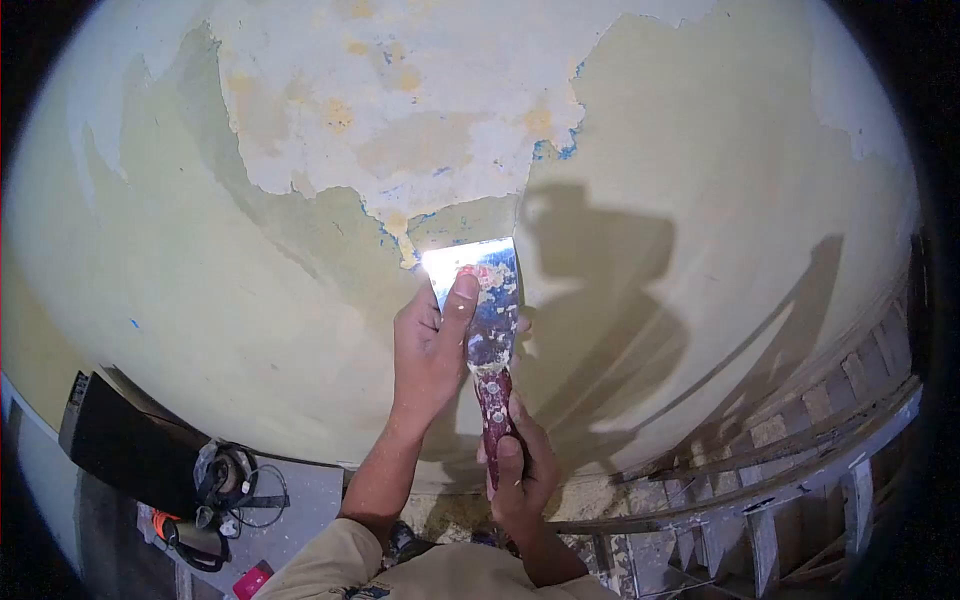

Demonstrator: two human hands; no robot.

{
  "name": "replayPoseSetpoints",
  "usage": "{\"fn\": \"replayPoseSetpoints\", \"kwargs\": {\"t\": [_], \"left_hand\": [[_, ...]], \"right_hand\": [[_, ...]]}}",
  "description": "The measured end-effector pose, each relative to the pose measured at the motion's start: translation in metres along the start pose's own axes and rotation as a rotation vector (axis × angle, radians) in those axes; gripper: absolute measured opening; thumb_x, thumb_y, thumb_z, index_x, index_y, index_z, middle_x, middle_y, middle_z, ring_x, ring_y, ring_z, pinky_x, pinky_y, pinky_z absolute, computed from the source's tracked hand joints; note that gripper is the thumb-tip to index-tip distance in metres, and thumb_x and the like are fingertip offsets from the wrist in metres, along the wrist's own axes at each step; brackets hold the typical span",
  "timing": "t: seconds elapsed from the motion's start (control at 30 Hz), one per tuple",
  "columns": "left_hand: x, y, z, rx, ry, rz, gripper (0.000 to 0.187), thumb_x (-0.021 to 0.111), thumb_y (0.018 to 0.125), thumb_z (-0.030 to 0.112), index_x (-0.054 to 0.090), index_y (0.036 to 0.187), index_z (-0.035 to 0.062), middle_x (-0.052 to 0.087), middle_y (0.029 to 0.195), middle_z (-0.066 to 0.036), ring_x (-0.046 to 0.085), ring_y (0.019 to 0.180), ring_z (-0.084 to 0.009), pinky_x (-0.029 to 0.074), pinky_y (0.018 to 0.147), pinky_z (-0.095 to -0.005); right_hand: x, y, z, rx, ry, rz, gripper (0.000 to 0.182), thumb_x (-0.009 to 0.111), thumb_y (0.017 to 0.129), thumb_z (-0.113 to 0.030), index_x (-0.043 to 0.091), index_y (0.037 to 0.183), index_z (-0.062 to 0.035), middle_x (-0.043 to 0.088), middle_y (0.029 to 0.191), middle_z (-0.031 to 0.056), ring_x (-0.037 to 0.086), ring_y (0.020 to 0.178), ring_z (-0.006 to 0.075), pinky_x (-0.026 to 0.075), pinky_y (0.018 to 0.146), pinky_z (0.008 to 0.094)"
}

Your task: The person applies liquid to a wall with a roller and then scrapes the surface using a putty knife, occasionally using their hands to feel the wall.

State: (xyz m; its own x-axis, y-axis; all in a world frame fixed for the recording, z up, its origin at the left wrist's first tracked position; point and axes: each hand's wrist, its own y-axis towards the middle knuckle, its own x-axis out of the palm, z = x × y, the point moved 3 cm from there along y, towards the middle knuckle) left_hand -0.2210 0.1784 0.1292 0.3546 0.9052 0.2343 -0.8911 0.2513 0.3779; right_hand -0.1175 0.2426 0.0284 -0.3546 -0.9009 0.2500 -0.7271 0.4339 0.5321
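A scraper (490, 335) with a wide metal blade and a dark red riveted handle is held upright against the pale green wall (300, 310). My right hand (527, 468) is wrapped around the handle. My left hand (432, 350) grips the blade, its thumb pressed flat on the front and its other fingers mostly hidden behind. White flecks cling to the metal. The blade's top edge meets the lower border of a large whitish patch (400, 110), where the green paint is off. Ragged edges with blue and yellowish traces surround that patch.
At lower left, a grey surface (310, 490) carries coiled black cable (235, 478) and an orange-and-black item (185, 535). A black panel (125, 440) leans nearby, with a pink object (252, 582) below. Wooden slatted framework (760, 540) runs along the lower right. Shadows fall across the wall.
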Motion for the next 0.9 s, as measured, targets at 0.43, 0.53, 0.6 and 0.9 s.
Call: {"fn": "replayPoseSetpoints", "kwargs": {"t": [0.43, 0.53, 0.6, 0.9], "left_hand": [[-0.006, -0.004, -0.027, 0.062, -0.001, 0.049, 0.036, 0.047, 0.089, 0.034, 0.054, 0.097, -0.0011, 0.06, 0.083, -0.006, 0.059, 0.068, -0.0119, 0.049, 0.058, -0.0241], [-0.007, -0.014, -0.049, -0.187, -0.097, -0.026, 0.036, 0.049, 0.088, 0.035, 0.054, 0.098, 0.0016, 0.057, 0.083, -0.003, 0.055, 0.072, -0.0088, 0.047, 0.06, -0.0237], [0.001, -0.018, -0.061, -0.28, -0.162, -0.133, 0.033, 0.051, 0.086, 0.037, 0.054, 0.093, 0.0044, 0.053, 0.082, 0.0, 0.052, 0.072, -0.0075, 0.045, 0.059, -0.0248], [0.026, -0.013, -0.06, -0.293, -0.441, -0.071, 0.04, 0.049, 0.086, 0.041, 0.056, 0.096, 0.0029, 0.058, 0.081, -0.004, 0.058, 0.069, -0.014, 0.05, 0.061, -0.0286]], "right_hand": [[-0.031, 0.011, 0.004, -0.016, -0.063, -0.013, 0.037, 0.053, 0.084, -0.017, 0.049, 0.114, 0.0033, 0.057, 0.076, 0.0085, 0.05, 0.056, 0.0091, 0.04, 0.05, 0.0202], [-0.057, 0.011, -0.004, -0.081, -0.288, 0.035, 0.032, 0.058, 0.08, -0.014, 0.055, 0.107, 0.0034, 0.06, 0.078, 0.0105, 0.053, 0.058, 0.0104, 0.042, 0.054, 0.0209], [-0.073, 0.009, -0.016, -0.064, -0.402, 0.071, 0.03, 0.06, 0.078, -0.012, 0.058, 0.103, 0.0034, 0.061, 0.08, 0.0117, 0.055, 0.061, 0.0114, 0.043, 0.056, 0.0216], [-0.078, 0.05, -0.08, -0.135, -0.61, 0.113, 0.021, 0.067, 0.069, -0.003, 0.066, 0.09, -0.0012, 0.064, 0.071, 0.0113, 0.056, 0.062, 0.0089, 0.042, 0.056, 0.0207]]}}
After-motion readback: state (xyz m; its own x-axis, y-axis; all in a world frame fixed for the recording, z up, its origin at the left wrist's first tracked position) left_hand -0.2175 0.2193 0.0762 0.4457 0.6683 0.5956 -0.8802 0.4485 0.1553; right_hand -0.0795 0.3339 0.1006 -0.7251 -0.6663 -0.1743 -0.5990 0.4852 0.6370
